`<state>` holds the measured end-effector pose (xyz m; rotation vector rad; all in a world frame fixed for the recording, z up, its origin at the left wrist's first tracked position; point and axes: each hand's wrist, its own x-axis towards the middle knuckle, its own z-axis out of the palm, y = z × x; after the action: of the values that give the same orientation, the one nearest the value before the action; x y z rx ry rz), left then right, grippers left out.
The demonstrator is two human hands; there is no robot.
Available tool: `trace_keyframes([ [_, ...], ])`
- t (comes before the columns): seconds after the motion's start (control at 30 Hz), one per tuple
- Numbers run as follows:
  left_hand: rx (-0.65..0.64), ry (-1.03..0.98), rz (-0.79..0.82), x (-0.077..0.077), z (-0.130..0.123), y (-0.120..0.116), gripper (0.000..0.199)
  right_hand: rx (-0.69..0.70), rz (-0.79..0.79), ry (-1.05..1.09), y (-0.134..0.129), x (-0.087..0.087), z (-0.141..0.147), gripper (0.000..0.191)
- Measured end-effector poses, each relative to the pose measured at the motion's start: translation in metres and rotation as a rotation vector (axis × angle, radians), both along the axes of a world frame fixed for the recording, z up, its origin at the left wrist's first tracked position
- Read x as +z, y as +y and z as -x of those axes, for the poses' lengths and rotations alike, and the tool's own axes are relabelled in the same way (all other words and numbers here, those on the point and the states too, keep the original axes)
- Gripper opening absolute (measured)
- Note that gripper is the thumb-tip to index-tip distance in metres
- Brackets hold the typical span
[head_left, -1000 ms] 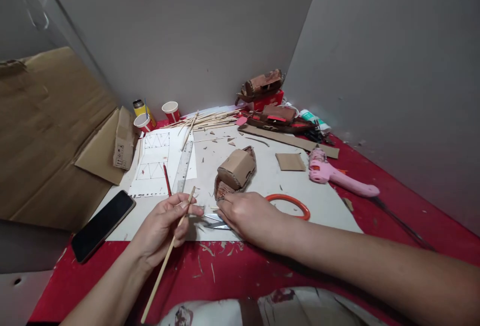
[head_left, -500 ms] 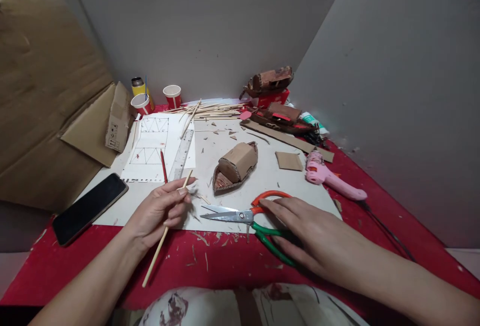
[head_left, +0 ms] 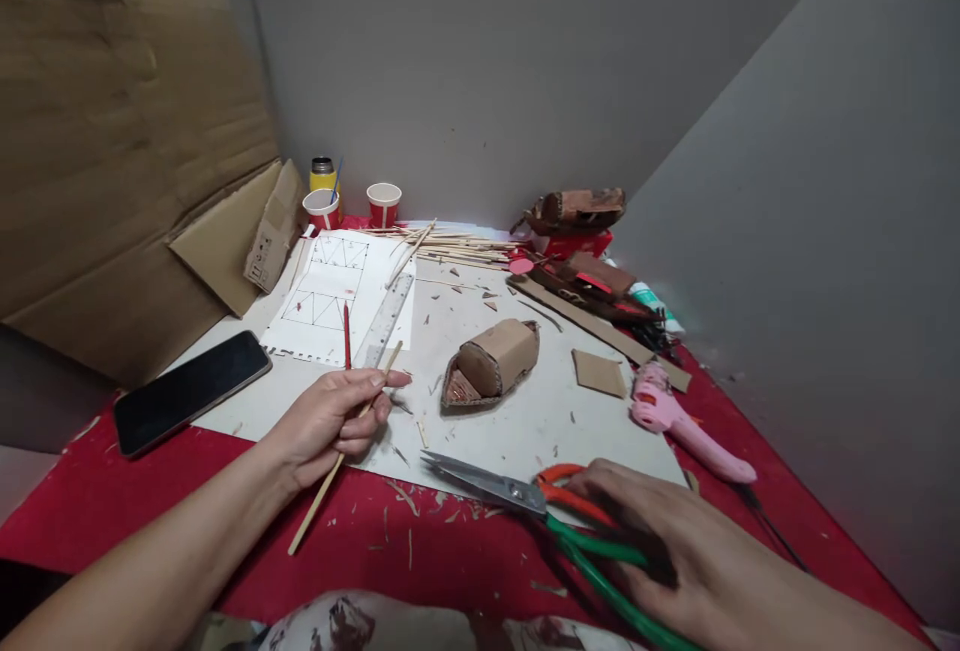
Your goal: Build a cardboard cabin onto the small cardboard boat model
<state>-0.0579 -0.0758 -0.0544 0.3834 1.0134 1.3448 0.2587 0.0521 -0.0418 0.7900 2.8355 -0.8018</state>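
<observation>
My left hand (head_left: 330, 423) pinches a thin wooden stick (head_left: 319, 509) that slants up between thumb and fingers. At the right, my right hand (head_left: 637, 531) grips a pair of scissors (head_left: 517, 493) by its orange and green handles. The scissor blades point left toward the stick but stay apart from it. Just beyond the blades rests a small cardboard boat (head_left: 491, 363) with a rounded cabin. A red pencil (head_left: 347, 336) lies behind my left hand, beside a clear ruler (head_left: 386, 319).
Sheets with truss drawings (head_left: 322, 306) lie at the back left, near a phone (head_left: 195, 391). Several sticks (head_left: 472, 249) are piled at the back. A pink glue gun (head_left: 690, 426), a cardboard square (head_left: 598, 373) and brown model boats (head_left: 577, 211) occupy the right. Large cardboard (head_left: 127, 161) leans left.
The scissors have been raised off the table edge and tilted, drawn nearer by my right hand. My left hand still holds the stick. The view has shifted slightly left.
</observation>
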Motion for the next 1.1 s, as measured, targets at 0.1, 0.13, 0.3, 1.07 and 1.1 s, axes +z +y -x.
trace_keyframes([
  [0.1,-0.034,0.017,-0.017,0.0,-0.002,-0.001,0.025,-0.084,0.224,0.053,-0.003,0.004,0.006,0.032],
  [0.13,-0.044,0.025,-0.02,0.0,-0.003,-0.001,0.025,-0.109,0.311,0.064,-0.004,0.005,0.009,0.027],
  [0.3,-0.054,0.06,-0.055,0.002,-0.009,-0.003,0.024,-0.171,0.289,0.139,-0.006,-0.002,0.021,0.041],
  [1.07,-0.228,0.271,-0.17,0.002,-0.031,-0.014,0.035,0.086,0.033,0.074,-0.021,0.02,0.07,0.053],
  [1.1,-0.23,0.283,-0.177,0.001,-0.031,-0.014,0.034,0.098,0.027,0.082,-0.021,0.02,0.071,0.055],
])
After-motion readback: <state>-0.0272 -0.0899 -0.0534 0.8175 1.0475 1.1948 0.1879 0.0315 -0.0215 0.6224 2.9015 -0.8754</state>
